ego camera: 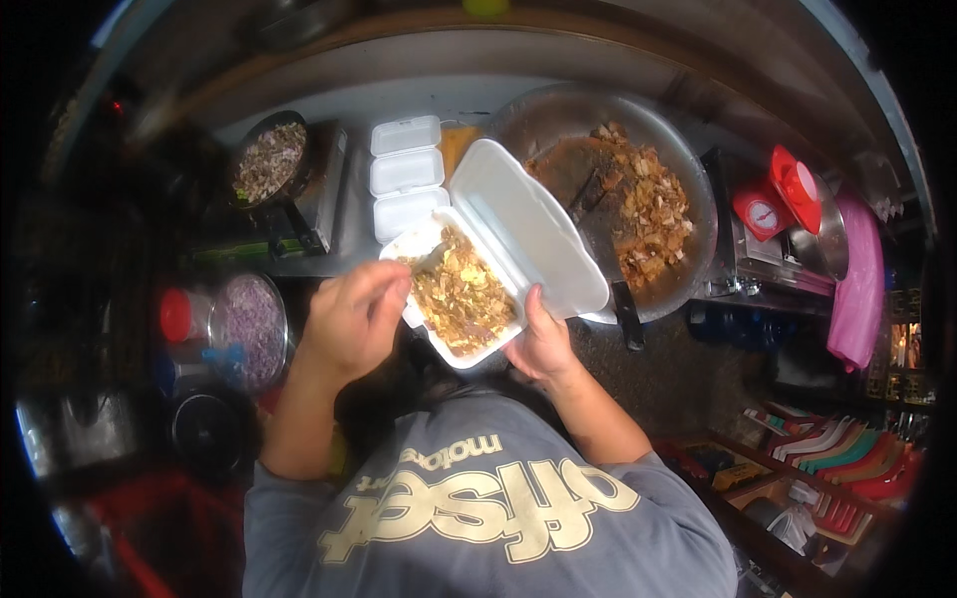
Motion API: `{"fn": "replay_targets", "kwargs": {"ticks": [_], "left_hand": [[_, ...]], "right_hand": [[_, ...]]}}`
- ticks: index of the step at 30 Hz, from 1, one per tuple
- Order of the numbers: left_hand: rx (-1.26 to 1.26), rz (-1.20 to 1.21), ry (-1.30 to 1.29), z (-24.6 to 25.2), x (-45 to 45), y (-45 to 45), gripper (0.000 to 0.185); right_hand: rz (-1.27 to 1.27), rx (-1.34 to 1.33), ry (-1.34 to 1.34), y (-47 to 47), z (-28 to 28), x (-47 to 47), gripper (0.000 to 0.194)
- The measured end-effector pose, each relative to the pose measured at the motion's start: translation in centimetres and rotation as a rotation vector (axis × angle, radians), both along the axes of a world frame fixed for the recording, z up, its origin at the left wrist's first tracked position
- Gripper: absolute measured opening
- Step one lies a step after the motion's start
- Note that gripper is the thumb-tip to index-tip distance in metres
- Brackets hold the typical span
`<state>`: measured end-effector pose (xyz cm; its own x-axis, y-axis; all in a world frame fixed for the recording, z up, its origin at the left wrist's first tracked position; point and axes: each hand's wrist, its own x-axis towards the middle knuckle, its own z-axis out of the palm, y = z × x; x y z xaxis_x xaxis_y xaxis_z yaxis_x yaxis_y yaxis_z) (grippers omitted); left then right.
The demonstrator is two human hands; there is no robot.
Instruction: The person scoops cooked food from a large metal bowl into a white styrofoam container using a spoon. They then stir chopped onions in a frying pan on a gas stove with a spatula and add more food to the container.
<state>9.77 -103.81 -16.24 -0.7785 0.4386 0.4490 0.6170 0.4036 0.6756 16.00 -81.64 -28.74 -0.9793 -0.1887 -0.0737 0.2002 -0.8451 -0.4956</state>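
A white foam clamshell box (467,362) is tilted in front of me with its lid (516,217) raised. Chopped food with yellow egg-like bits (467,288) fills its base. My right hand (544,340) grips the box at the hinge side, thumb on top and fingers beneath. Over the opposite edge, my left hand (355,318) has its thumb and fingertips pinched together. From them a thin grey utensil, apparently a spoon (429,263), reaches into the food; its handle is mostly hidden by the fingers.
Closed foam boxes (406,173) stand behind. A large metal basin (699,232) holds chopped food and a black-handled turner (626,314). At left are a pan (269,161) on a stove and a bowl of chopped onions (254,329). A red scale (762,213) stands right.
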Motion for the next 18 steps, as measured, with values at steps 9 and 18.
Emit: {"fn": "replay_targets", "kwargs": {"ticks": [9, 18], "left_hand": [[-0.424, -0.074, 0.214, 2.7, 1.4, 1.4, 0.013], [0.163, 0.026, -0.037, 2.1, 0.6, -1.5, 0.02]], "right_hand": [[-0.136, -0.118, 0.016, -0.5, -0.3, 0.5, 0.059], [-0.225, -0.022, -0.011, -1.2, -0.4, 0.8, 0.052]]}}
